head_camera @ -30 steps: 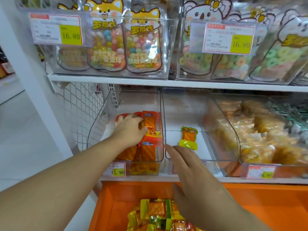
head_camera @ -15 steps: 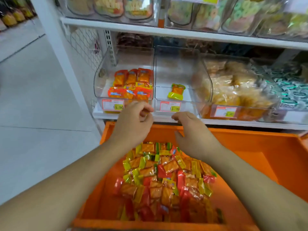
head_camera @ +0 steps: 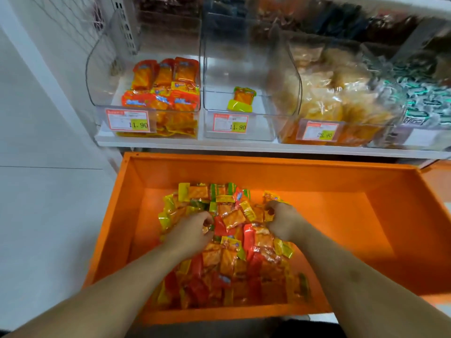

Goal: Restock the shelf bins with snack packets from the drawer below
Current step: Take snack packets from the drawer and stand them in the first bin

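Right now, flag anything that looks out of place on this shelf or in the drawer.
One thing: the second clear bin holds a single yellow-green packet, while the bins on either side are well stocked. Red and yellow-green packets lie mixed in the orange drawer.

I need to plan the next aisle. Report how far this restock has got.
Done: the left bin holds a fair stack of red packets. In hand: both hands, left and right, are down in the packet pile in the orange drawer, gathering more. Left: the middle bin has just one yellow-green packet.
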Available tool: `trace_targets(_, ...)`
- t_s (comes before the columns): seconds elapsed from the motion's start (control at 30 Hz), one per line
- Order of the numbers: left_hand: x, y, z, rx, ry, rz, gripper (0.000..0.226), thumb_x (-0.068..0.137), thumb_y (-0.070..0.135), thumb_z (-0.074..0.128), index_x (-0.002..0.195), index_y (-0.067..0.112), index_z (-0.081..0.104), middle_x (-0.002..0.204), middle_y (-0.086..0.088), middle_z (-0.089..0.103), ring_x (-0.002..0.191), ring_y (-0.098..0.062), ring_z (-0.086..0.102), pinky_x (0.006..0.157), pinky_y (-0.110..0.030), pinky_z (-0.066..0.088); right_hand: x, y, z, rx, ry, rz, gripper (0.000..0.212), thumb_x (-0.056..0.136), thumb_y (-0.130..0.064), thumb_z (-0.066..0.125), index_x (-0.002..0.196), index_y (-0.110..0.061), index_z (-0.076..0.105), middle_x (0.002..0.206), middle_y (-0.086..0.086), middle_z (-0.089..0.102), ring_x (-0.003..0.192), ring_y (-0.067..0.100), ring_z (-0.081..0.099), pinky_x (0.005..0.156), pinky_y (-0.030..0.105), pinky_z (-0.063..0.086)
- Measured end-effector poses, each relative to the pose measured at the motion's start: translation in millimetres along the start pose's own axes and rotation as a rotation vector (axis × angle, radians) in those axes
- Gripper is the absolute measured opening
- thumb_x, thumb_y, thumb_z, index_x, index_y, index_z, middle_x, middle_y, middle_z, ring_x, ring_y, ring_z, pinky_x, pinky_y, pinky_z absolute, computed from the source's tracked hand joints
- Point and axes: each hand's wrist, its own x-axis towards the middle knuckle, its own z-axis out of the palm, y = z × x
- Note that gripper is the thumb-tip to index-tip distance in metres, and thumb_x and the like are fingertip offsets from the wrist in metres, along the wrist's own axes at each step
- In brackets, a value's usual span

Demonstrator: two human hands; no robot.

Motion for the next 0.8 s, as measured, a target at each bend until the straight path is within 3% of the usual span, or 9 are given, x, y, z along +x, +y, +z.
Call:
trace_targets(0.2, 59.2, 6.2, 38.5, -0.021, -0.073, 0.039, 0.049, 0.093, 0.026, 0.071, 0.140, 0.025, 0.057, 0.136, 0.002, 0.064, 0.122, -0.017, 0.060, 0.097, -0.028, 0.047, 30.4, 22.7, 51.7, -0.022, -0.160, 0.005, 0.049, 0.078, -0.021, 0.073, 0.125, -0.033, 0.068, 0.126, -0.002, 0.070, 0.118, 0.022, 0.066, 0.095, 0.028, 0.053)
trace_targets(0.37, 91.9, 12.7, 70.8, 0.100, -0.090, 0.012, 0.071, 0.089, 0.035, 0.078, 0.151, 0.024, 0.043, 0.150, -0.003, 0.046, 0.139, -0.026, 0.044, 0.113, -0.039, 0.039, 36.7, 26.2, 73.4, -0.178, -0.120, -0.066, 0.068, 0.080, -0.044, 0.077, 0.140, -0.034, 0.049, 0.136, 0.004, 0.052, 0.128, 0.032, 0.053, 0.098, 0.045, 0.054)
trace_targets(0.47, 99.2, 12.0, 84.0, 0.082, -0.037, -0.057, 0.059, 0.085, 0.035, 0.082, 0.134, 0.024, 0.051, 0.133, -0.002, 0.054, 0.126, -0.026, 0.054, 0.102, -0.039, 0.048, 39.7, 26.9, 79.7, -0.237, -0.100, -0.065, 0.076, 0.083, -0.051, 0.077, 0.145, -0.030, 0.039, 0.136, 0.008, 0.054, 0.130, 0.034, 0.050, 0.099, 0.046, 0.050)
trace_targets(0.57, 96.4, 11.5, 89.7, 0.073, -0.038, -0.050, 0.037, 0.084, 0.032, 0.083, 0.109, 0.027, 0.056, 0.109, 0.004, 0.063, 0.105, -0.020, 0.062, 0.087, -0.036, 0.053, 41.6, 27.4, 82.5, -0.216, -0.074, -0.026, 0.081, 0.083, -0.045, 0.079, 0.149, -0.030, 0.035, 0.136, 0.009, 0.054, 0.130, 0.034, 0.052, 0.099, 0.048, 0.052)
trace_targets(0.67, 90.5, 11.8, 87.3, -0.002, -0.030, -0.070, 0.024, 0.086, 0.029, 0.082, 0.100, 0.029, 0.062, 0.101, 0.008, 0.063, 0.097, -0.016, 0.062, 0.081, -0.032, 0.051, 44.5, 28.6, 80.4, -0.161, -0.075, 0.051, 0.065, 0.083, -0.036, 0.078, 0.140, -0.026, 0.048, 0.126, 0.008, 0.063, 0.119, 0.033, 0.064, 0.091, 0.045, 0.057)
trace_targets(0.8, 81.4, 12.8, 67.7, -0.104, -0.055, -0.120, 0.026, 0.093, 0.027, 0.075, 0.118, 0.022, 0.072, 0.116, 0.002, 0.069, 0.104, -0.017, 0.064, 0.082, -0.025, 0.044, 44.4, 32.4, 67.9, 0.021, -0.073, 0.090, 0.032, 0.080, -0.032, 0.079, 0.109, -0.021, 0.073, 0.099, 0.002, 0.074, 0.098, 0.025, 0.071, 0.073, 0.027, 0.051)
